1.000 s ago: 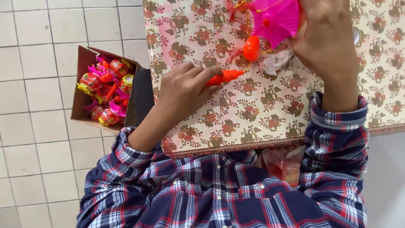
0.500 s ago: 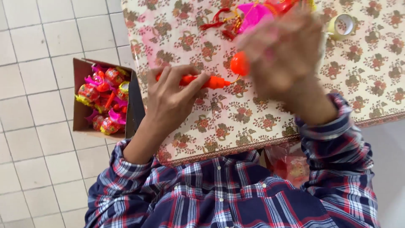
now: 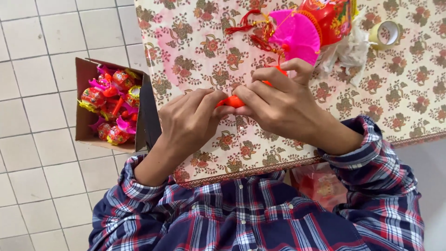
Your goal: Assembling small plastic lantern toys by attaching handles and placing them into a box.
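Left to right: beside the cardboard box (image 3: 83,100) of red-and-pink ornaments (image 3: 109,109) on the tiled floor, my left hand (image 3: 188,123) and right hand (image 3: 283,109) meet over the floral-clothed worktop (image 3: 195,42), both pinched shut on a small orange plastic piece (image 3: 232,101) between them. My fingertips hide most of that smooth, glossy piece, so I judge it could slip or go together crooked. It may also tug the pink fan-shaped decoration (image 3: 297,35) lying just above my right hand.

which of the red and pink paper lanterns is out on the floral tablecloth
The pink-fanned red paper lantern above the hands; the others sit in the brown cardboard box on the floor.
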